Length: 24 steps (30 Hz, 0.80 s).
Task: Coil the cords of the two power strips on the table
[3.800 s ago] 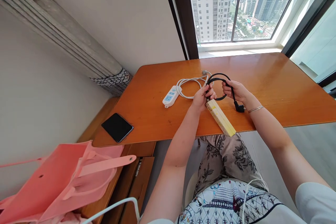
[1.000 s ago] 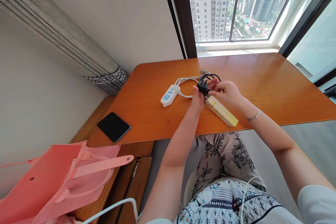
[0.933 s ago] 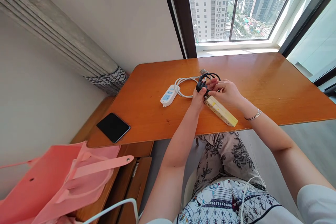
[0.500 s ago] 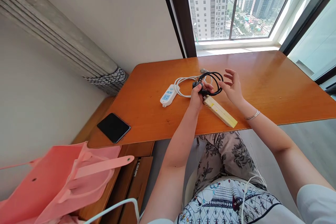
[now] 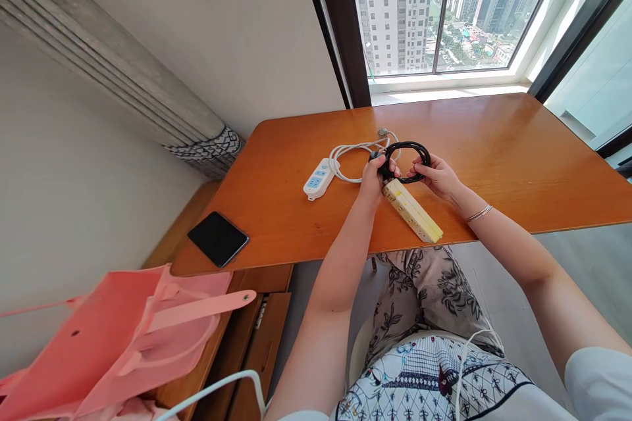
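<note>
Sunlit and orange-brown, the wooden desk runs under a tall window with tower blocks beyond. Near its middle the left hand is closed around the bunched black cord where it leaves the yellowed power strip, with the plug tucked at about 9 o'clock of the coil. The right hand pinches the coil's rim at about 4 o'clock, fingers pressed onto the cable. Half a second ago that hand was lifted clear with its fingers spread and the loops stood looser; now it has come back onto the coil, which reads as a tighter, rounder ring sitting just above the strip's near end. As a judgement, the winding looks finished and both hands are steadying the bundle.

At 10 o'clock of the hands a white power strip with blue sockets lies flat, its white cable looped beside it. A black phone rests on a lower wooden cabinet at 8 o'clock, and a pink bag fills the near left corner.
</note>
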Motion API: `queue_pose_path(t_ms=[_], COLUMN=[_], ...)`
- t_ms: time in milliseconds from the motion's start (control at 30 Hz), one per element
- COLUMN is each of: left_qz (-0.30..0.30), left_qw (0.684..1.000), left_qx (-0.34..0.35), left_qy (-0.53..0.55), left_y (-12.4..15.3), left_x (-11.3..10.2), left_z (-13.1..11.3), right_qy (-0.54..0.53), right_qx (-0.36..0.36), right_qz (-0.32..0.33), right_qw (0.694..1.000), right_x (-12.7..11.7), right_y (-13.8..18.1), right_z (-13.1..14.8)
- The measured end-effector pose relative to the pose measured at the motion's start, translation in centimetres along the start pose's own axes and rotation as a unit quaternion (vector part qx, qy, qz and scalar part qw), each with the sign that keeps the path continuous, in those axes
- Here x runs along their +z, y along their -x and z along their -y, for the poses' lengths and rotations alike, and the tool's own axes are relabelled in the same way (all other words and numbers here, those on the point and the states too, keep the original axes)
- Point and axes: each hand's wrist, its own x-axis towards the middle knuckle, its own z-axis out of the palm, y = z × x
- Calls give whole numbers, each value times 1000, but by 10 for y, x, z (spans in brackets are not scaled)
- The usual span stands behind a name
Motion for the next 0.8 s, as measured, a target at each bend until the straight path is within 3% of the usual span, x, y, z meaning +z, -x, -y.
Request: queue_pose_path(t_ms=[233,533,633,800], left_qz=[-55,-69,-92,-123], left_qw=[998,997,994,989], left_qx=[-8,26,57,75], left_qy=[-9,10,11,-9], left_y=[0,-3,-7,-9], left_x=[8,6,5,4], left_z=[0,5,6,8], right_qy=[119,196,315,522], right_qx=[-73,53,53,-16], right_qz=[9,94,107,92], right_qw=[990,975,942,848], right_x=[-5,-9,-11,-10], right_y=[10,61,83,98], right_z=[-8,-4,1,16])
